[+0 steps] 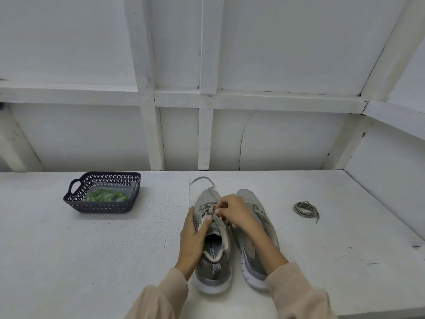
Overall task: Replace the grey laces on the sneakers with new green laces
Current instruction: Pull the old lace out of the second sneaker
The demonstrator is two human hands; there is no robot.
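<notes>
Two grey sneakers stand side by side on the white table, toes pointing away from me. My left hand [192,238] grips the left sneaker [212,256] by its side, thumb on the tongue. My right hand [232,209] pinches the grey lace [205,207] at the left sneaker's eyelets. One loose end of that lace [202,180] trails on the table past the toe. The right sneaker [255,254] lies partly under my right forearm. A removed grey lace [305,209] lies coiled at the right. Green laces [104,195] sit bagged in a dark basket [78,199].
The basket stands at the table's back left. A white panelled wall [207,134] rises behind the table, and a side wall closes it at the right. The table's front edge runs just below my sleeves.
</notes>
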